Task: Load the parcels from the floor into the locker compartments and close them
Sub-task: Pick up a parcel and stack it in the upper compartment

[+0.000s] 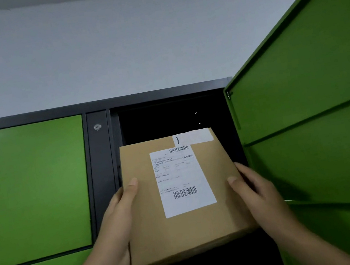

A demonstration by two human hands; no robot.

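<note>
Left hand (116, 214): gripped the parcel's left edge, thumb on top.
Right hand (256, 190): gripped its right edge, fingers curled.
Parcel (185, 227): between both hands, before the open compartment (173, 116).
Door (306, 92): swung open, right of the fingers.

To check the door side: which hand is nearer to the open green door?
Right. The right hand grips the box on its right edge, beside the open door; the left hand grips its left edge, farther away.

Tan parcel (181, 200) w/ white label (183, 181), blk barcodes; green doors (304, 110); dk grey frame (103, 167).
</note>
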